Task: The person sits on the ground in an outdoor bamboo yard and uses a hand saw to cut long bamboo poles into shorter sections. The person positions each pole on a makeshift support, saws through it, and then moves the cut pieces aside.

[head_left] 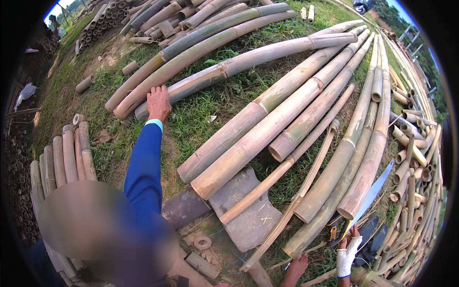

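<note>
In the head view's lower right, my right hand (348, 256), in a white glove with bare fingertips, comes up from the lower edge. Its fingers close at the base of a handsaw (372, 195) with a bluish blade and a black and yellow handle (336, 226). The blade slants up and away beside the cut end of a thick bamboo pole (359, 191). My left hand (297, 269) appears bare at the lower edge, near the butt of another bamboo pole (300, 241); its fingers are too unclear to read.
A co-worker in a blue sleeve (143, 177) is close on the left, hand (158, 102) on bamboo poles (191, 79). Long poles (267, 103) fan across the grass, some over a flat grey slab (246, 215). Cut bamboo (406, 186) is piled at right; dark footwear (375, 234) lies nearby.
</note>
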Demonstrator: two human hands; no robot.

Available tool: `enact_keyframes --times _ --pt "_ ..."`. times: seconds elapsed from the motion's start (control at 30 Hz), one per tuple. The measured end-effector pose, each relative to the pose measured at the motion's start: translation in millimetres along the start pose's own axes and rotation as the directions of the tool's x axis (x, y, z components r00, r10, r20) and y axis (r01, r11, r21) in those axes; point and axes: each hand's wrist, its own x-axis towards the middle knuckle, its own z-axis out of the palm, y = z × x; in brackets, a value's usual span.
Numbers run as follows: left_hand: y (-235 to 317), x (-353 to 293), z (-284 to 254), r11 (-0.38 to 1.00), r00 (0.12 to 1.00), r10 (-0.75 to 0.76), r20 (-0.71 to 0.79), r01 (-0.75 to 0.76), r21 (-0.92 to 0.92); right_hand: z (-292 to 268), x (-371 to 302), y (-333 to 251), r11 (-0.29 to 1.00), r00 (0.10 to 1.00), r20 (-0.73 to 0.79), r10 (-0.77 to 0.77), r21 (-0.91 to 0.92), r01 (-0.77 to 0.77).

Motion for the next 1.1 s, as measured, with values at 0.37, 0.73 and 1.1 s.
enact_keyframes --times 0.37,0.73,1.1 --pt "-9.7 -68.1 -174.8 0.914 0.949 0.161 0.269 -0.04 -0.405 -31.2 -15.3 -12.2 0.999 1.0 0.013 0.016 -0.038 -0.016" --pt "-47.1 -301.0 -388.0 0.819 0.853 0.306 0.423 -0.01 -0.573 -20.3 -7.7 -56.7 0.957 0.976 -0.141 -0.163 0.217 0.192" --pt "-178.9 -554.3 -361.4 0.843 0.901 0.146 0.409 0.103 -0.528 -36.8 -9.4 -57.9 0.805 0.98 0.172 -0.098 0.593 -0.023"
